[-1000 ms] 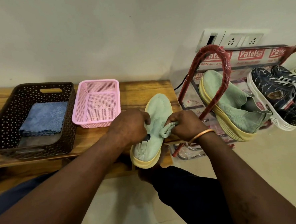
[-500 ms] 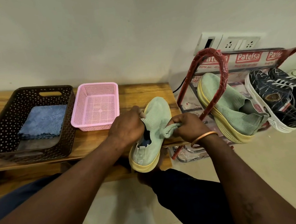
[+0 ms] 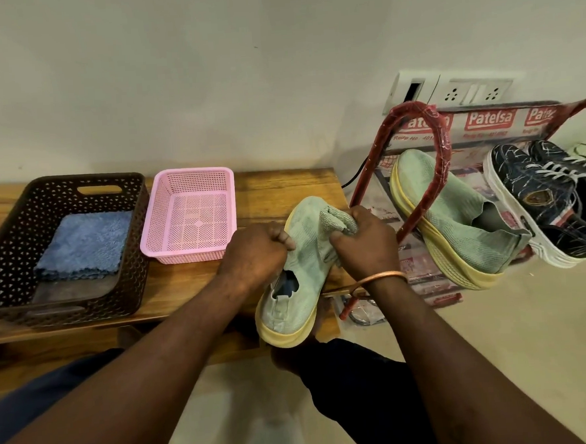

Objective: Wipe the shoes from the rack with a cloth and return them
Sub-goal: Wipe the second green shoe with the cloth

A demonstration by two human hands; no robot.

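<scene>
A pale green knit shoe (image 3: 304, 255) with a yellow sole stands toe-up at the wooden bench's right end, heel toward me. My left hand (image 3: 256, 255) grips its left side near the opening. My right hand (image 3: 365, 245) holds a bunched green cloth (image 3: 336, 219) against the shoe's upper right. Its green partner (image 3: 456, 225) leans on the red rack (image 3: 416, 121) to the right, beside a dark blue pair of sneakers (image 3: 551, 199).
On the wooden bench (image 3: 282, 184) sit a dark brown basket (image 3: 18, 238) holding a folded blue cloth (image 3: 87, 244) and an empty pink basket (image 3: 188, 214). A wall socket panel (image 3: 448, 90) is above the rack. My knees are below, over a tiled floor.
My right hand has slid the green cloth up the shoe toward the toe. The left hand has kept its grip on the shoe's side.
</scene>
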